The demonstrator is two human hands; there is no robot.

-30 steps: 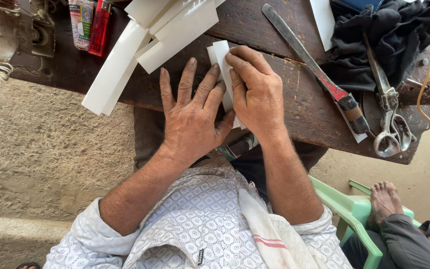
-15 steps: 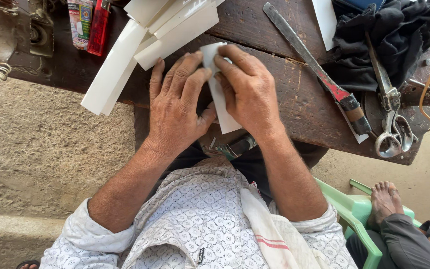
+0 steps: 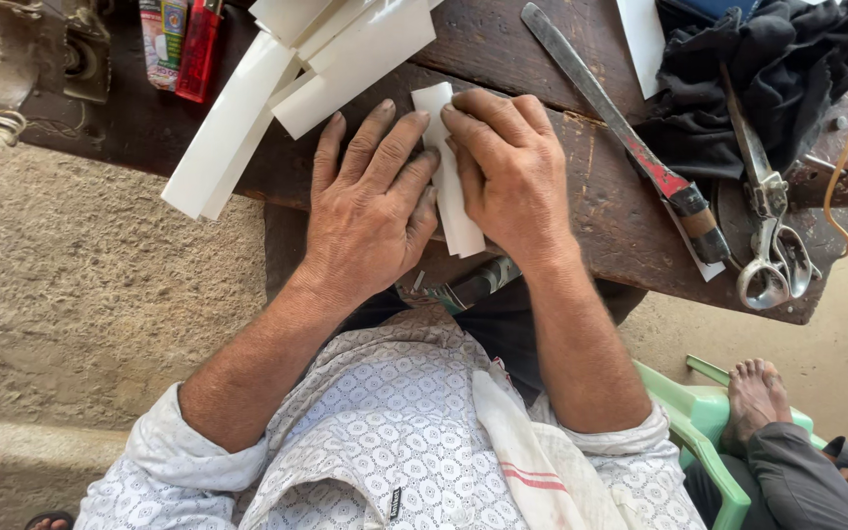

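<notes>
1. White strip [image 3: 449,186]: narrow, flat, apparently stiff paper; lies on dark wooden bench [image 3: 503,59], near edge.
2. Left hand [image 3: 370,211]: fingers spread, pressing strip's left side.
3. Right hand [image 3: 507,172]: fingers curled, pinning right side.

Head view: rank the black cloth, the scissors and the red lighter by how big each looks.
1. black cloth, partly cut off by the frame
2. scissors
3. red lighter, top cut off, so its full length is unsure
</notes>
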